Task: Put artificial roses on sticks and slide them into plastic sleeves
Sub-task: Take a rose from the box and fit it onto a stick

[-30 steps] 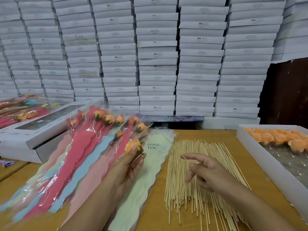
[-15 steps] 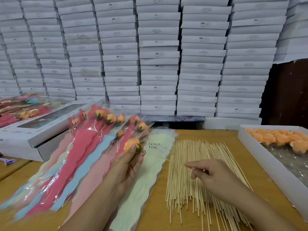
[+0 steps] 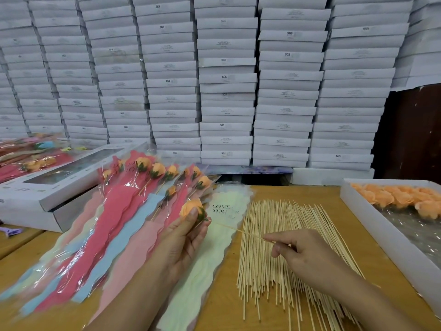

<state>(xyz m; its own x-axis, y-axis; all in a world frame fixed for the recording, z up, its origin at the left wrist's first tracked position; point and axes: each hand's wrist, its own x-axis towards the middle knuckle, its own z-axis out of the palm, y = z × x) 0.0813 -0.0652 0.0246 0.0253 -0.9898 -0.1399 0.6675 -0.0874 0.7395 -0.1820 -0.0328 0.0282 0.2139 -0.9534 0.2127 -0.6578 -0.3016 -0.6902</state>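
**Mina:** Stacked white boxes point(image 3: 226, 80) fill the whole back wall, and in front of them is a wooden table point(image 3: 310, 194). What's laid out on it?

**Theo:** From the head camera, the only view: a loose pile of thin sticks point(image 3: 281, 254) in the middle, a white tray point(image 3: 372, 225) of orange rose heads point(image 3: 405, 199) at the right edge, and a fan of finished roses in sleeves point(image 3: 124, 211) on the left, spilling up onto a flat windowed box point(image 3: 59, 182). I'd guess it is arranged so each supply sits within reach of the nearer hand.

**Mina:** And the hands?

**Theo:** The left hand point(image 3: 183, 237) has its fingers curled round one orange rose point(image 3: 189, 209), held over the pale green sleeve point(image 3: 210, 259) printed "LOVE YOU". The green base of the flower is turned toward the right, probably to offer the hole to the stick.

**Mina:** So a stick is in play?

**Theo:** Yes. The right hand point(image 3: 300, 252) pinches a single stick point(image 3: 241, 231) between thumb and forefinger, above the pile. Its far tip reaches the rose's base; whether it has gone in, I cannot tell.

**Mina:** What step is that?

**Theo:** Mounting the rose, I'd judge. The green sleeve lying directly beneath looks ready to receive it afterwards.
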